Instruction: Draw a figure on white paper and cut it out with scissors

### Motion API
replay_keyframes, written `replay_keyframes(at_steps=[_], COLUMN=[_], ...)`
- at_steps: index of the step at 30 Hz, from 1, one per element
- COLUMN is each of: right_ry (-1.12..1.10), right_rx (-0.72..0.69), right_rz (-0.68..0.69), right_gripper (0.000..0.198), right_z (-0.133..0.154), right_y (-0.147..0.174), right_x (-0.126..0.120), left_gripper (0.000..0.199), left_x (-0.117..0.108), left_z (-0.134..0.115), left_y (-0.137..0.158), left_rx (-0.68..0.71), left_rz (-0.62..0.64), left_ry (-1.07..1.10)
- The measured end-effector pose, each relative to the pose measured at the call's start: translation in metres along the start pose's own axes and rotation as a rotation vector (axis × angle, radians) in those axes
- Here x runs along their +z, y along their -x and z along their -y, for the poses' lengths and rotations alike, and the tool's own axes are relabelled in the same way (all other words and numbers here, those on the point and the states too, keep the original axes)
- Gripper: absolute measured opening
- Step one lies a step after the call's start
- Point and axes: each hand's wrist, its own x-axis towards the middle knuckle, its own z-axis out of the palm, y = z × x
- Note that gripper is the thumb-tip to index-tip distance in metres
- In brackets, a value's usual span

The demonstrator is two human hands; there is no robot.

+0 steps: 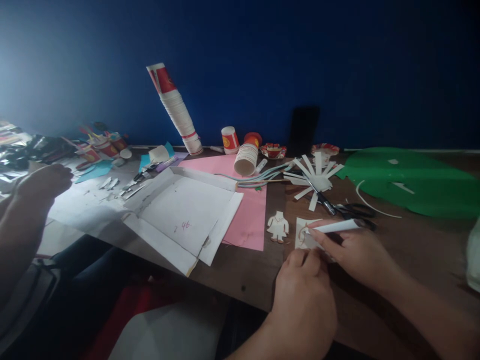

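My left hand (305, 295) is nearest, its fingers bent at the lower edge of a small pale paper (303, 240); I cannot tell whether they pinch it or only press on it. My right hand (352, 250) is closed around a white pen (333, 227), its tip at the paper, where brown lines show; I can read no label on the barrel. The paper lies on the dark brown tabletop (431, 250), just right of a pale cutout (278, 227) edged in brown.

To the left, a white tray (180, 200) carries reddish handwriting, perhaps "46." with a 2 beside it. It partly covers a pink sheet (257, 220). Another person's hand (48, 180) is at far left.

Beyond my hands are white paper strips (318, 177) fanned out and a green sheet (423, 182). Farther back, a red-and-white cup (230, 140) bears a yellow emblem, its lettering too small to read, and a tall cup stack (178, 112) leans against the plain blue wall (240, 60).
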Motion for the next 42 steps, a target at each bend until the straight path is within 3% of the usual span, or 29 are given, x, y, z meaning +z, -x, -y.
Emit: replay_keyframes(at_steps=[15,42], right_ry=[-0.007,0.018], right_rx=[-0.008,-0.004], right_rz=[-0.006,0.022], right_gripper=[0.03,0.032], right_z=[-0.0007,-0.0013], right_y=[-0.0009,0.0], right_x=[0.0009,0.0011], left_gripper=[0.03,0.028], left_x=[0.0032,-0.0001], left_z=[-0.0004,-0.0009], left_y=[-0.0004,-0.0008], left_rx=[-0.002,-0.013], left_rz=[-0.061,-0.03], left_ry=[0.006,0.025])
